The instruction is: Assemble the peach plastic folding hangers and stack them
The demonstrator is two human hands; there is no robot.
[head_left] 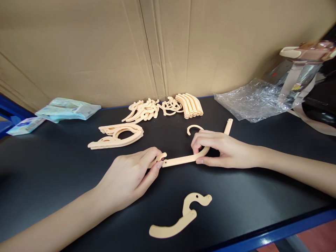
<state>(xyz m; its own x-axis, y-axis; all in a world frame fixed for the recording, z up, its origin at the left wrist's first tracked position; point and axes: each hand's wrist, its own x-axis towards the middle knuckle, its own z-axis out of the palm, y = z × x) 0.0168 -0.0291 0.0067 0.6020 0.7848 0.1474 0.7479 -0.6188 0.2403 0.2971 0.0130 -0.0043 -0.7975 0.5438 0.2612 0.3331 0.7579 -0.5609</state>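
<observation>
From where I stand, the two hands nearly meet around the middle of the frame, thumbs and fingers pinched and palms well apart. The right hand (pixel 223 148) grips the bend of a hanger (pixel 181 160), just right of centre. A hook (pixel 194 126) shows above those fingers; whether it is fixed to the hanger I can't tell, as the hand covers the spot.

What matters is how the hanger lies. Its long arm runs almost level, dipping slightly toward the left of the frame, and ends in a hole right by the left thumb. Past the right fingers it bends, and its other end sticks out toward the upper right. So the left hand (pixel 136 171) is far nearer that holed end. It pinches a small piece (pixel 160 158) just beside it; whether the two touch, I can't make out.

On the dark desk (pixel 65 157), a joined pair (pixel 170 229) lies at the lower middle, below both hands. A folded stack (pixel 133 134) sits left of centre, above the left hand, with loose parts (pixel 144 111) and a bundle (pixel 190 105) beyond.
</observation>
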